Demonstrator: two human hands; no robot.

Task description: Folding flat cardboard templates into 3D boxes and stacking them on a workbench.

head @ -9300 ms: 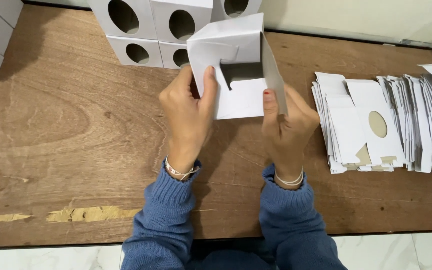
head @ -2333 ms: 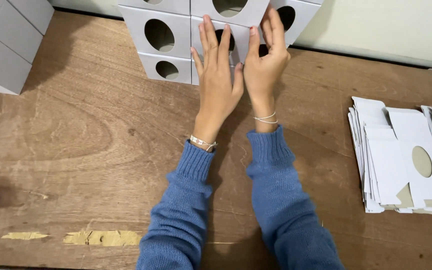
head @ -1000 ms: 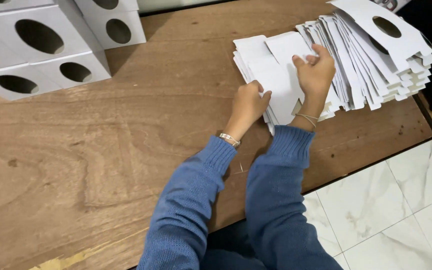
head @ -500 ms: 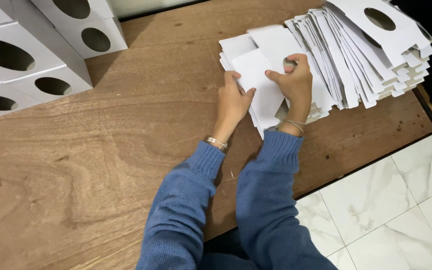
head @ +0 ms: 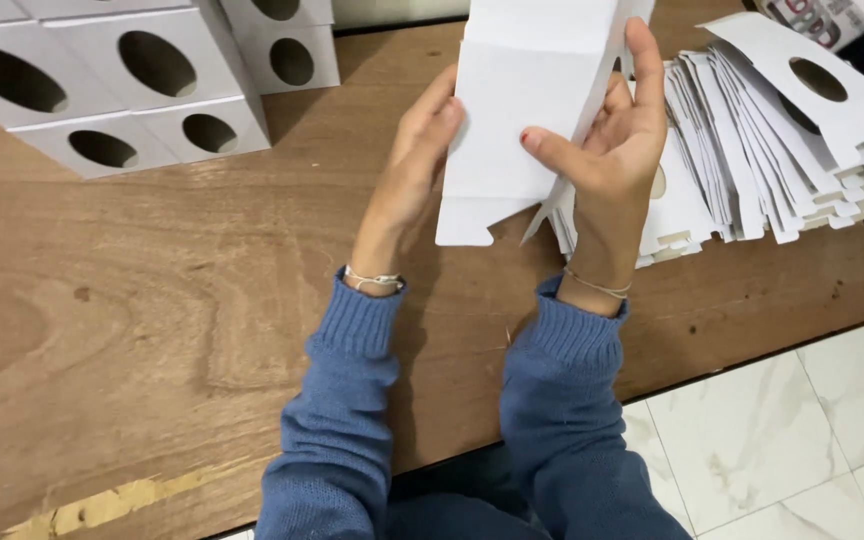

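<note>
Both my hands hold a flat white cardboard box blank (head: pixel 522 110) up above the wooden table (head: pixel 152 330). My left hand (head: pixel 414 160) grips its left edge with the fingers behind the card. My right hand (head: pixel 612 140) clasps its right edge, thumb on the front face. The blank's bottom flaps hang loose between my hands. Just right of my right hand lies the fanned pile of flat white blanks (head: pixel 782 140), some with an oval hole.
Folded white boxes with oval holes (head: pixel 142 85) are stacked at the table's far left. The table's front edge runs diagonally at lower right, with a white marble-pattern tile floor (head: pixel 802 440) beyond it. A chipped strip (head: pixel 102 505) marks the near edge.
Both hands were on the pile of flat blanks; now they have lifted one blank off it and hold it up in front of me.
</note>
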